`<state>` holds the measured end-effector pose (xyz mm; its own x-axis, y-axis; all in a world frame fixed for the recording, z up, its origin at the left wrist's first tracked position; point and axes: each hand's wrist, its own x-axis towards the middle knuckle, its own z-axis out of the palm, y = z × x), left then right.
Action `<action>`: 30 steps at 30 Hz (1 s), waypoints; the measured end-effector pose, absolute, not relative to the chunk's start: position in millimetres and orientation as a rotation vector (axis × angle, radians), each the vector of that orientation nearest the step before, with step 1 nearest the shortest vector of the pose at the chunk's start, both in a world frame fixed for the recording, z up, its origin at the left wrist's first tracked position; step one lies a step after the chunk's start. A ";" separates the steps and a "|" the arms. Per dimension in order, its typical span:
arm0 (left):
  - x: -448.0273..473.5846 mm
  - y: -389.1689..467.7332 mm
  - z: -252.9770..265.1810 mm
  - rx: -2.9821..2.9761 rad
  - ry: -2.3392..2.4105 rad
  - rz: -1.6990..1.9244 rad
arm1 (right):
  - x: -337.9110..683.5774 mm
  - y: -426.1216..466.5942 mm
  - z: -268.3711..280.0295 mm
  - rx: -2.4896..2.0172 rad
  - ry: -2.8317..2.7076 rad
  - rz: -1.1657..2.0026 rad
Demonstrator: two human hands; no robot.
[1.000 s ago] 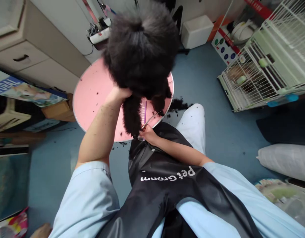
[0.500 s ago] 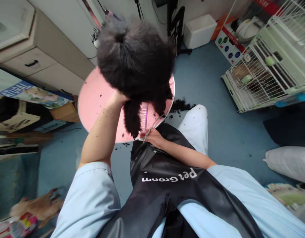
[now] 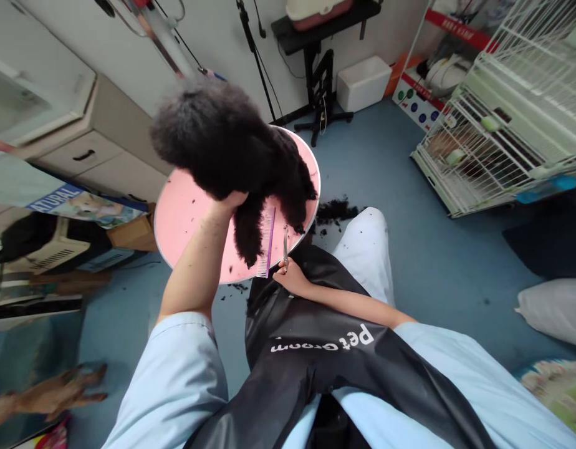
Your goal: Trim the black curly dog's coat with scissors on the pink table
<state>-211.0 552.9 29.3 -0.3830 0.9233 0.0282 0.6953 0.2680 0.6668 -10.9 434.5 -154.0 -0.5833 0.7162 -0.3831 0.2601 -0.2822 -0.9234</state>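
Observation:
A fluffy black dog [image 3: 227, 137] stands on a round pink grooming table [image 3: 189, 231], its head toward the left. My left hand [image 3: 234, 199] reaches under the head and holds the dog there, with most of its fingers buried in fur. A pair of metal scissors [image 3: 285, 244] is in my closed right hand [image 3: 292, 278], low by the table's near rim, blades pointing away from me. Beside the dog's front leg, left of the scissors, lies a comb with a purple spine [image 3: 270, 243]. Whether the scissor blades are apart is too small to tell.
Black hair clippings [image 3: 335, 211] lie on the floor right of the table. A white wire cage [image 3: 494, 143] stands at the right and a cabinet [image 3: 105, 149] at the left. A light brown dog [image 3: 54, 394] is on the floor, lower left.
The black dog's head has swung left, and my left hand has stayed beneath it. My right hand has turned the scissors from slanting right to pointing away. More of the comb shows.

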 end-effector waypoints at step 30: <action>-209.8 551.2 16.3 1.251 2.178 0.854 | 67.9 479.6 -106.8 -0.861 -1.081 2.210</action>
